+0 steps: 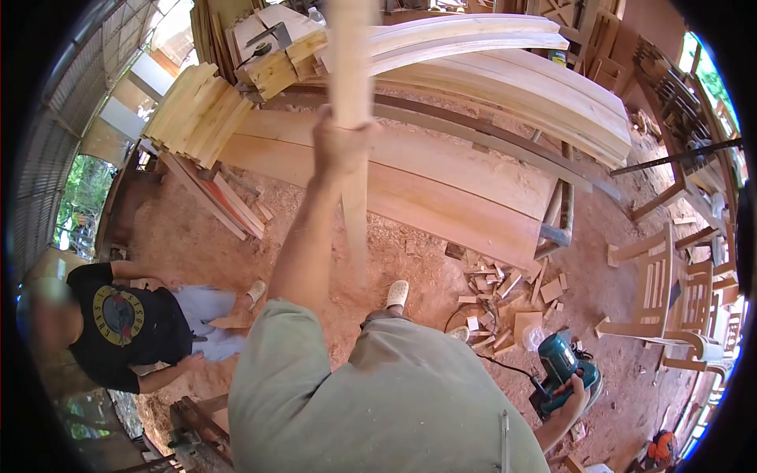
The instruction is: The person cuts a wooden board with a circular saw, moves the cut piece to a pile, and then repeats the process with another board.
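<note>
My left hand [341, 146] is closed around a long pale wooden board [352, 63], held up in front of me at arm's length. The board is blurred at its upper part, and its lower end reaches below the hand toward the ground. Down at my right side, my right hand [573, 400] grips the handle of a teal corded power tool [558, 359] with a black base. Its exact kind is hard to make out. A black cord [505, 365] runs from it toward my body.
Wide planks [449, 205] lie on a metal-framed stand ahead, with stacked boards [505, 79] behind. More cut boards [193, 110] are piled at left. Wood scraps [505, 288] litter the dusty ground. A person in a black shirt [130, 323] is at left; wooden chairs [670, 284] stand right.
</note>
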`<state>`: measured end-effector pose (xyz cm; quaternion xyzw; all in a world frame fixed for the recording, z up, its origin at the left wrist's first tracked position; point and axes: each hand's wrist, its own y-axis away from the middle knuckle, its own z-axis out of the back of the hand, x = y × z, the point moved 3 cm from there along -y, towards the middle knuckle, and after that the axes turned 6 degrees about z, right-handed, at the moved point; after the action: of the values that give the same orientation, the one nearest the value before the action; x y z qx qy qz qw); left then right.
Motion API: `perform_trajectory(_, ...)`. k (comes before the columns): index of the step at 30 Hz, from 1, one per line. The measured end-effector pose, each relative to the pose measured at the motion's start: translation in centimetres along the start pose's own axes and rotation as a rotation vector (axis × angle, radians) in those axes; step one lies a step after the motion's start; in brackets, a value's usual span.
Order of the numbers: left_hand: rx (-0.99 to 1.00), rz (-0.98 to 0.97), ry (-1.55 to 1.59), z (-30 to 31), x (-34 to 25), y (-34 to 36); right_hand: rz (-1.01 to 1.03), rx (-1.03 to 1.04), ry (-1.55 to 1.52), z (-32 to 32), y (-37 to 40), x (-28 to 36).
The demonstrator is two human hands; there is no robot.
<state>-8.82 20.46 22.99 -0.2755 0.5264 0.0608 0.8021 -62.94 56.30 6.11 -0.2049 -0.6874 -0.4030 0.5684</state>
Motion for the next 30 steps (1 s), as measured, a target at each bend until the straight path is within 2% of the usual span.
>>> perform_trajectory(2, 0.129, 0.158, 0.428, -4.2, 0.8, 1.7, -0.023, -0.008, -0.001, 0.7, -0.9, -0.5)
perform_trajectory(4, 0.350, -0.445, -0.475, -5.9, -1.0, 4.0, -0.044, -0.004, 0.005, 1.0, -1.6, -0.9)
perform_trajectory(6, 0.522, -0.619, -0.423, -8.5, -0.1, 6.0, -0.066, 0.026, 0.029, 1.3, -1.5, -1.2)
perform_trajectory(7, 0.512, -0.605, -0.422, -9.2, 0.7, 6.5, -0.070, -0.005, 0.051, 1.4, -1.4, -1.3)
perform_trajectory(9, 0.844, -0.661, -0.586, -11.4, 2.7, 7.6, -0.073, -0.025, 0.057, 2.1, -1.4, -1.6)
perform_trajectory(10, 0.848, -0.660, -0.583, -11.8, 4.0, 7.4, -0.074, -0.029, 0.060, 2.3, -1.3, -1.7)
perform_trajectory(12, 0.967, -0.815, -0.581, -12.9, 6.8, 7.5, -0.100, -0.067, 0.045, 2.8, 0.2, -1.5)
perform_trajectory(13, 0.986, -0.817, -0.567, -13.3, 8.2, 7.5, -0.106, -0.087, 0.050, 3.1, 1.0, -1.6)
perform_trajectory(15, 0.942, -0.893, -0.731, -13.8, 10.9, 6.9, 0.002, -0.078, 0.068, 2.8, 2.0, -1.3)
perform_trajectory(19, 0.921, -0.917, -0.644, -14.0, 14.9, 6.1, -0.009, -0.121, 0.056, 2.8, 3.5, 0.2)
perform_trajectory(23, 0.963, -0.730, -0.610, -14.9, 17.0, 5.7, 0.043, -0.061, 0.062, -0.3, 4.9, 2.4)
perform_trajectory(25, 0.934, -0.657, -0.560, -15.7, 19.8, 6.0, 0.057, -0.113, 0.087, -3.0, 5.7, 4.0)
perform_trajectory(30, 0.831, -0.669, -0.599, -16.1, 16.2, 6.1, 0.094, -0.022, 0.419, -7.0, 5.1, 6.6)
